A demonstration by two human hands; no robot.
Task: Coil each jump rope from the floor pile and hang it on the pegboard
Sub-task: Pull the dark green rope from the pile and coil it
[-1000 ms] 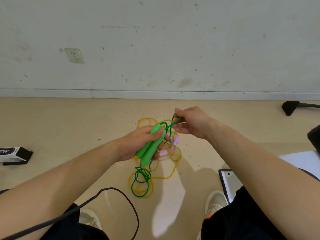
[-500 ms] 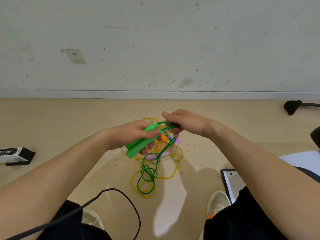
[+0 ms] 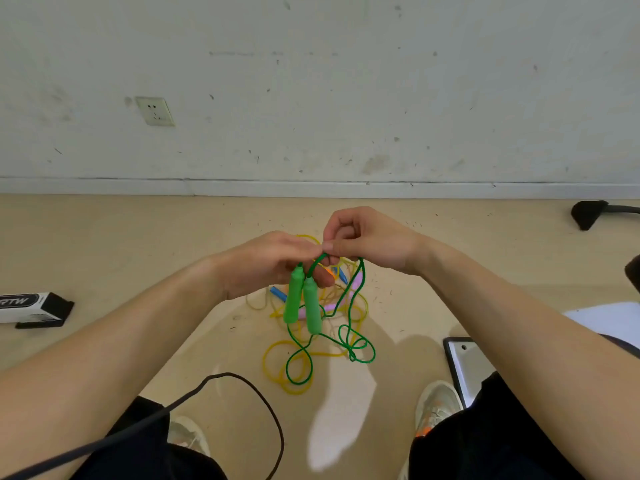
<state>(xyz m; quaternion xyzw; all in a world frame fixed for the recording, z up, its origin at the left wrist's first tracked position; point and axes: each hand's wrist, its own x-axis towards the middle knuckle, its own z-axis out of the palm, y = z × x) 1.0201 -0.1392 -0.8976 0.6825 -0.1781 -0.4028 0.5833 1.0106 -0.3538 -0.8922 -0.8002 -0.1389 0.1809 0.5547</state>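
Left hand [image 3: 266,265] clamps both green handles [image 3: 304,303]; right hand [image 3: 370,244] pinches the green cord [image 3: 313,265]. I'd draw even loops, lifted clear of the floor pile [image 3: 356,284].

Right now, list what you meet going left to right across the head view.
Box → wall socket → left hand gripping the green handles → right hand pinching the green rope → dark-framed panel → black object at the right edge.
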